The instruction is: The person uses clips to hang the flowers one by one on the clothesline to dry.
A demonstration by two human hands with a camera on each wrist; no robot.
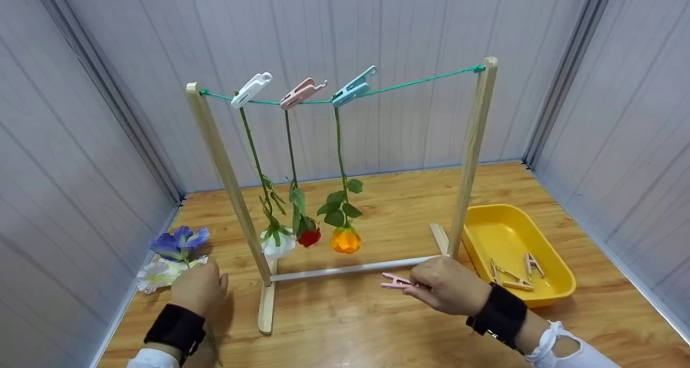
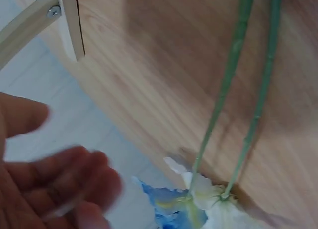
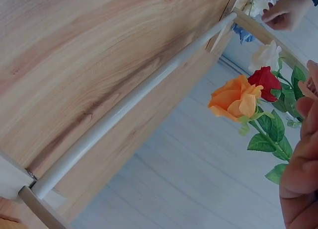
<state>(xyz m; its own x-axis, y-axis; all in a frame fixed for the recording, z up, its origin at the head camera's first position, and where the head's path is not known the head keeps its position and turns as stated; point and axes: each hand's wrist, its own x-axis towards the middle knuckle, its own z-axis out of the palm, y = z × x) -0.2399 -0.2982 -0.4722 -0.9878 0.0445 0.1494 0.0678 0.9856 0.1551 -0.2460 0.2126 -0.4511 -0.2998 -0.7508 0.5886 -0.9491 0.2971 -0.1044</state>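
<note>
My left hand [image 1: 199, 290] hovers with loosely bent, empty fingers beside a blue-purple flower [image 1: 180, 242] and a white flower [image 1: 159, 275] lying on the table. Their green stems [image 2: 233, 72] run side by side, apart from the fingers in the left wrist view. A pink clothespin [image 1: 395, 281] is pinched in my right hand [image 1: 450, 284], in front of the rack's white bar [image 1: 356, 270]. Upside down from the green cord [image 1: 423, 81] hang a white rose [image 1: 278, 244], a red rose [image 1: 309, 236] and an orange rose [image 1: 345, 240].
White [image 1: 251, 90], dusty pink [image 1: 301, 93] and blue clothespins [image 1: 352, 89] clamp the hanging stems. Wooden posts [image 1: 473, 158] hold the cord at both ends. To the right stands a yellow tray [image 1: 550, 244] with several clothespins [image 1: 518, 285]. Pale panels [image 1: 404, 131] enclose the table's back and sides.
</note>
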